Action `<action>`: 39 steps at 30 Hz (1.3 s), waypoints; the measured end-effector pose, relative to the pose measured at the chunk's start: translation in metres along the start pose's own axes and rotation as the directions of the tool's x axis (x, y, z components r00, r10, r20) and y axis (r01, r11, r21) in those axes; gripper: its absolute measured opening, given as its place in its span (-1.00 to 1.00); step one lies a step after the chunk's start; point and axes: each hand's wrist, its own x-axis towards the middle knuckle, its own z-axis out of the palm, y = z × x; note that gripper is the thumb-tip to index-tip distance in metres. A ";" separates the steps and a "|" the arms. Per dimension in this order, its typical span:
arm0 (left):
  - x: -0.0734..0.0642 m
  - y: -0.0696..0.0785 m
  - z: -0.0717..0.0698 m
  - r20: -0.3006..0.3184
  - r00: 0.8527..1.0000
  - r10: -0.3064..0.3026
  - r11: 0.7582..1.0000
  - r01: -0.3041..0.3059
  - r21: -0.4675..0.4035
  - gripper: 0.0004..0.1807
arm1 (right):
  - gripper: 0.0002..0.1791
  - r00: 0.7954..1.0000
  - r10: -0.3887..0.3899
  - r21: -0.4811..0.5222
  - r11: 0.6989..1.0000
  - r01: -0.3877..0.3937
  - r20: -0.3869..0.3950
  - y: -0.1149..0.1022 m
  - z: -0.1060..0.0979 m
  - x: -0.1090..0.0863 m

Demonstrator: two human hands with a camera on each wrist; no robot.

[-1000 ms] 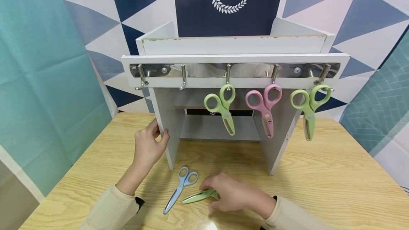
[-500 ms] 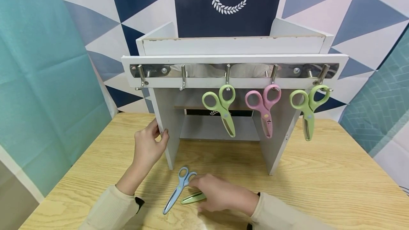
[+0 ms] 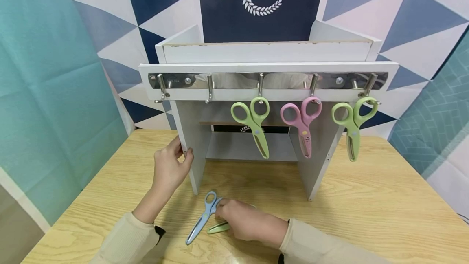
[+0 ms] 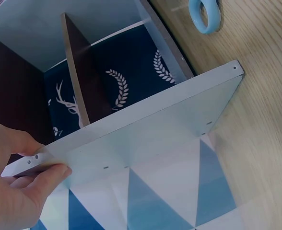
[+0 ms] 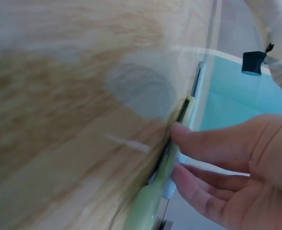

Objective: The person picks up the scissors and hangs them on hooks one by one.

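Observation:
My left hand [image 3: 170,164] grips the front edge of the left side panel [image 4: 131,139] of a white shelf unit [image 3: 267,54], thumb on one face and fingers on the other. Low on the wooden table, my right hand [image 3: 245,221] is over a pair of green scissors [image 3: 218,227] lying flat. In the right wrist view, its thumb and fingertips pinch these green scissors [image 5: 146,206] around the blades. The hand covers most of them in the head view. Just left lies a pair of blue scissors [image 3: 199,225], one handle loop partly hidden by my fingers.
A metal hook rail [image 3: 234,80] runs across the unit's front. Green scissors [image 3: 254,127], pink scissors [image 3: 304,127] and another green pair [image 3: 353,127] hang from its middle and right hooks. The two left hooks [image 3: 210,86] are bare. Patterned cloth [image 3: 366,3] hangs behind.
My right hand has slid left along the green scissors, from their handles toward the blades, and now covers part of the blue handle. My left hand has stayed on the panel.

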 end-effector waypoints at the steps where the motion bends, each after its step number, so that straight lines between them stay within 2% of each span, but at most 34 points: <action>1: 0.000 0.000 0.000 -0.001 1.000 0.001 1.000 -0.001 0.000 -0.73 | -0.68 1.000 -0.011 -0.011 1.000 0.011 -0.011 0.000 0.000 -0.001; 7: 0.000 0.001 -0.001 -0.001 1.000 0.002 1.000 -0.002 0.003 -0.73 | -0.72 0.996 -0.042 -0.065 0.997 0.037 -0.077 0.002 0.004 -0.006; 13: 0.000 0.000 0.000 -0.004 1.000 0.010 1.000 -0.010 0.001 -0.73 | -0.63 0.990 -0.086 -0.097 0.992 0.075 -0.113 0.008 0.006 -0.012; 19: 0.001 0.000 0.000 -0.002 1.000 0.009 1.000 -0.009 -0.004 -0.71 | -0.59 0.989 -0.114 -0.017 0.993 0.113 -0.098 0.017 0.005 -0.022; 26: 0.000 0.000 0.000 0.002 1.000 0.011 1.000 -0.011 -0.010 -0.71 | -0.54 0.995 -0.083 0.056 0.995 0.086 -0.049 0.028 0.003 -0.034; 34: 0.000 -0.001 0.000 0.011 1.000 0.000 1.000 0.000 -0.010 -0.70 | -0.62 0.990 -0.110 0.161 0.979 0.122 -0.085 0.046 -0.002 -0.051; 39: 0.000 0.000 0.000 0.013 1.000 -0.005 1.000 0.005 -0.011 -0.71 | -0.67 0.997 -0.061 0.188 0.980 0.070 -0.055 0.055 -0.008 -0.060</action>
